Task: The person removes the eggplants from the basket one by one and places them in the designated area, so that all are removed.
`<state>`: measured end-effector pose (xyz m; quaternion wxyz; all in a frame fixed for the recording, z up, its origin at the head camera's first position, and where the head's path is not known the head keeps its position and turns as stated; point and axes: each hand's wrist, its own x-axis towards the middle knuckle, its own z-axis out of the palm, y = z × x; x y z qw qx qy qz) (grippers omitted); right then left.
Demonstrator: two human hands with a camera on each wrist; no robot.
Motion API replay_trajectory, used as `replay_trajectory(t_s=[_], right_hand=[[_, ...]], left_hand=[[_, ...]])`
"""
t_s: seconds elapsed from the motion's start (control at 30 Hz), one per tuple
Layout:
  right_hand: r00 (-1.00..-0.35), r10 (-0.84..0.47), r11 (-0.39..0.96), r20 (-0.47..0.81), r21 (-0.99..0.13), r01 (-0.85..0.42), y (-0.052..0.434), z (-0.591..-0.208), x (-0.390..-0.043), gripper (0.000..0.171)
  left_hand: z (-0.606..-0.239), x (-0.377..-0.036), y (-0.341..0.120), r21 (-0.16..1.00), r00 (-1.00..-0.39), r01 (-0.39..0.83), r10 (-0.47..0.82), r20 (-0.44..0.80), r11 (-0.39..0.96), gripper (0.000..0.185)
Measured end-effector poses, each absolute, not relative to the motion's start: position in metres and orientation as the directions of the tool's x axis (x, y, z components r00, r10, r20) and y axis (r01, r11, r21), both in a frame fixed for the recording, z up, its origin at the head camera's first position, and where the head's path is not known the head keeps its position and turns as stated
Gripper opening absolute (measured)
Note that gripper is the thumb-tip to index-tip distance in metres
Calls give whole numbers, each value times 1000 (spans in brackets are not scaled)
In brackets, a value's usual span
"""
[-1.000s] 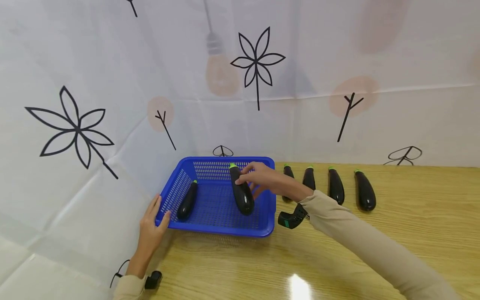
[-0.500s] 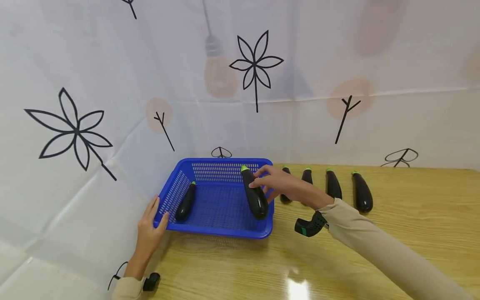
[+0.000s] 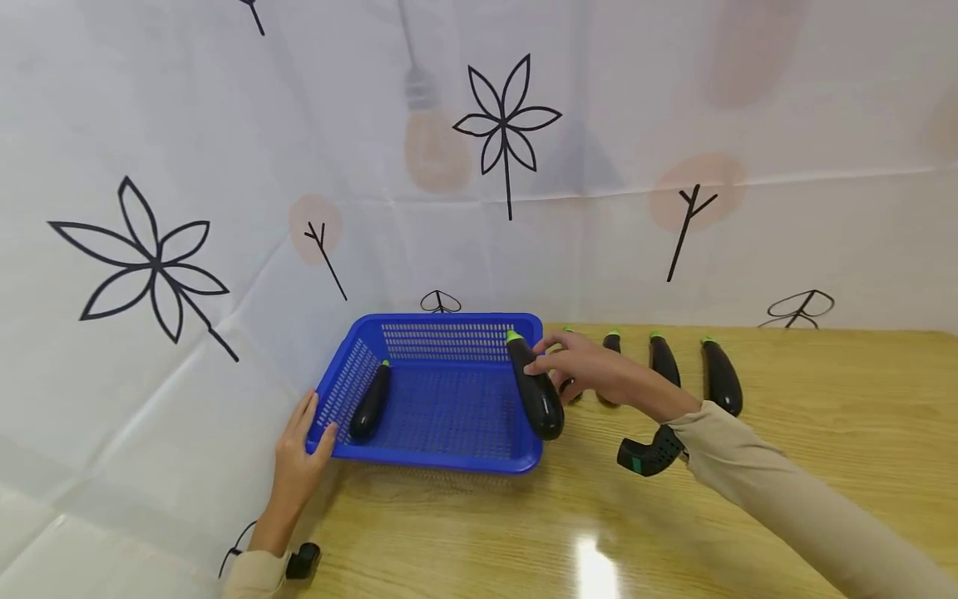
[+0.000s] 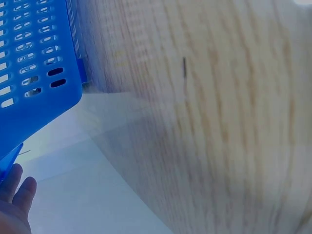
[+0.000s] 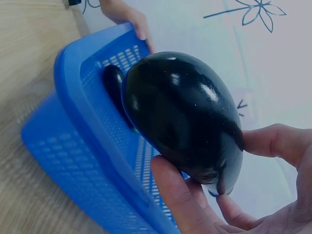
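A glossy dark eggplant (image 3: 539, 395) with a green stem end is pinched between the thumb and fingers of my right hand (image 3: 595, 368). It hangs over the right rim of a blue plastic basket (image 3: 430, 462). In the right wrist view the held eggplant (image 5: 183, 112) fills the middle, its rounded end towards the camera. My left hand (image 3: 296, 459) grips the basket's front left corner, thumb on the front rim and fingers along the left side. Inside the basket, near its left wall, lies another eggplant (image 3: 371, 404).
Right of the basket, several eggplants stand in a row on the wooden table (image 3: 464, 541), among them one at the right end (image 3: 722, 376) and one beside it (image 3: 664, 359). My right hand and forearm partly cover the others. A white patterned cloth (image 3: 599, 249) borders the back and left.
My right hand has carried the eggplant rightwards, from above the basket's inside to its right rim. My left hand stays at the basket corner.
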<state>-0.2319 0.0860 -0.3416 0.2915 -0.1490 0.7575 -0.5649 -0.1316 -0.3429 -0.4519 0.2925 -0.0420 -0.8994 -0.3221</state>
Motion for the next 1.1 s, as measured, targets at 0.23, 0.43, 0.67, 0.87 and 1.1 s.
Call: replay_trajectory(t_s=[0.23,0.43,0.67,0.87,1.1], right_hand=[[-786,-565,287,-252,-953,100,98,-346,-228,57],[-800,-546,282,-250,-954,105,110,-347,-223,63],[-823,-506,314,-259,-944,104,126,-350,-220,60],[-821,-506,294,-264,-948,123,139,-352,-218,61],[-828,-489,312,-274,-941,127,155,-352,-215,61]], left_hand=[[-454,-133,-345,545,-821,279,-98,562,790,58],[-454,-132,-348,545,-827,273,-97,554,793,59],[-454,-130,-349,546,-828,272,-97,553,792,59],[-454,-130,-349,532,-813,290,-88,575,796,58],[-455,-131,-347,512,-792,319,-73,606,798,58]])
